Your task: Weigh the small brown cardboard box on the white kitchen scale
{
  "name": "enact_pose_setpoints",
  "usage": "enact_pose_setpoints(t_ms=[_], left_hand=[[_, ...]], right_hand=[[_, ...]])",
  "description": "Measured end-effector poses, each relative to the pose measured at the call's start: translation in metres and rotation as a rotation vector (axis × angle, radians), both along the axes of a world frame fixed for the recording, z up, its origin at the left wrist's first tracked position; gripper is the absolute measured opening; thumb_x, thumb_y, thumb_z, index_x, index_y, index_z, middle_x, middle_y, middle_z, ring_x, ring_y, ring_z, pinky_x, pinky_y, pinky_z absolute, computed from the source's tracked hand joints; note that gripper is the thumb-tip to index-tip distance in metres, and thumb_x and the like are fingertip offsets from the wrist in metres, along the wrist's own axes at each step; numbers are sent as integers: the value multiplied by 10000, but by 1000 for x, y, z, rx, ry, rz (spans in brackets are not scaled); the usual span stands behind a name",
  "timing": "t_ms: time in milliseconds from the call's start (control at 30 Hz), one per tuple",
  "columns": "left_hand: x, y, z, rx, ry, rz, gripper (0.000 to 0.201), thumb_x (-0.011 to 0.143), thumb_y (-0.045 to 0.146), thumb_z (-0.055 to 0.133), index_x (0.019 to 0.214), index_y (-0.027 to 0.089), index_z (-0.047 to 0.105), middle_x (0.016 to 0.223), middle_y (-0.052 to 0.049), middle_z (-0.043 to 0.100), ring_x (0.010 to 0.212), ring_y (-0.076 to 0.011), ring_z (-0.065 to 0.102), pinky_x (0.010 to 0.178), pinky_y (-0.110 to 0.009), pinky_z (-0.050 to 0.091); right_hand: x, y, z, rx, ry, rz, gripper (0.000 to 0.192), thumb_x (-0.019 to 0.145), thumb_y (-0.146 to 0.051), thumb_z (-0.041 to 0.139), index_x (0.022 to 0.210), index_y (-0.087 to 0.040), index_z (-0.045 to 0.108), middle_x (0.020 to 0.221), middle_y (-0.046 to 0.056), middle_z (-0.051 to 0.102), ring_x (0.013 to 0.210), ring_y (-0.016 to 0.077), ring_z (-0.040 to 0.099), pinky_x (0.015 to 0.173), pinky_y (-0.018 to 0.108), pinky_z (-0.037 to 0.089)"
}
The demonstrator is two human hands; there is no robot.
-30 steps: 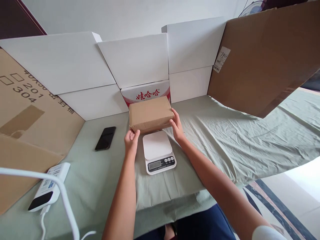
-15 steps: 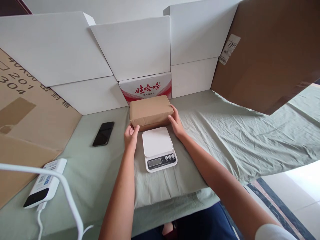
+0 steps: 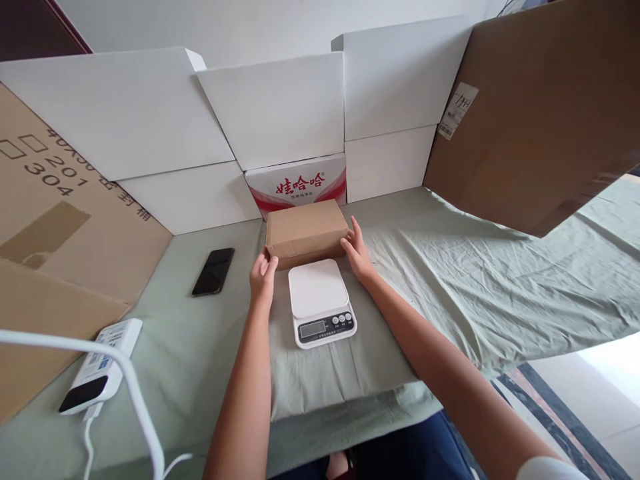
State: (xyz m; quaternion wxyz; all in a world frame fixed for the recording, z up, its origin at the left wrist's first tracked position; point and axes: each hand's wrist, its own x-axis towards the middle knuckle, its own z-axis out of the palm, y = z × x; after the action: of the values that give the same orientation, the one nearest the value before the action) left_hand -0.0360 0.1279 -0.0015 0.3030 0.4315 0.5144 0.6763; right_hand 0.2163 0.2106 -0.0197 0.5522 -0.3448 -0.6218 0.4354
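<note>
A closed brown cardboard box (image 3: pixel 307 227) sits on the green cloth, just behind a white kitchen scale (image 3: pixel 319 288). At the box's left front corner my left hand (image 3: pixel 263 277) grips it, thumb at the front edge and fingers along the side. My right hand (image 3: pixel 359 253) is at the right front corner, its thumb near the front face and one finger lifted away from the side. The scale's platform carries nothing; its display and round buttons face me. The box's underside is hidden.
Left of my hand lies a black phone (image 3: pixel 213 272). Nearer on the left are a white device (image 3: pixel 103 367) and a thick white cable (image 3: pixel 135 387). White boxes (image 3: pixel 280 113) stand along the back, with large brown cartons (image 3: pixel 530 113) at both sides. Green cloth (image 3: pixel 450 287) covers the table.
The view has tilted up slightly, so everything sits a little lower and farther right. A finger of my right hand has lifted off the box's side. The box stays behind the scale.
</note>
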Motion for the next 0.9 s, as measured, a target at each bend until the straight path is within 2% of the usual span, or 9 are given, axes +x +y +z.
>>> enact_pose_setpoints(t_ms=[133,267,400,633,900], left_hand=[[9,-3,7,0,33,-40,436,812,473,769,1139,186,727,1239,-133,757,1377,-313,603,1186,-432,450],[11,-4,11,-2,47,6,481,773,500,794,1114,173,707,1140,-131,768,1311,-327,637,1128,-440,502],[13,-7,12,68,50,24,579,766,539,800,1178,145,695,1216,-163,740,1321,-332,630,1138,-431,489],[16,-20,9,151,69,61,671,786,610,775,1246,131,683,1279,-201,712,1291,-343,657,1132,-445,496],[12,-26,11,222,95,111,684,814,640,740,1242,108,695,1253,-211,717,1294,-345,653,1140,-451,490]], right_hand=[[-3,-2,2,18,-27,33,937,932,-664,586,1679,-303,151,1639,125,470,1484,302,500,1228,572,391],[-4,-7,9,107,-65,-5,933,903,-700,606,1663,-293,249,1691,108,393,1525,330,439,1222,538,409],[-3,-14,17,184,-70,-42,974,892,-746,589,1669,-285,225,1715,103,347,1529,334,418,1222,513,413],[1,-37,30,254,-128,-102,895,933,-725,546,1668,-335,215,1718,80,327,1561,354,346,1207,539,415],[-1,-46,29,275,-135,-63,885,944,-715,547,1670,-342,206,1715,85,325,1545,358,370,1183,534,445]])
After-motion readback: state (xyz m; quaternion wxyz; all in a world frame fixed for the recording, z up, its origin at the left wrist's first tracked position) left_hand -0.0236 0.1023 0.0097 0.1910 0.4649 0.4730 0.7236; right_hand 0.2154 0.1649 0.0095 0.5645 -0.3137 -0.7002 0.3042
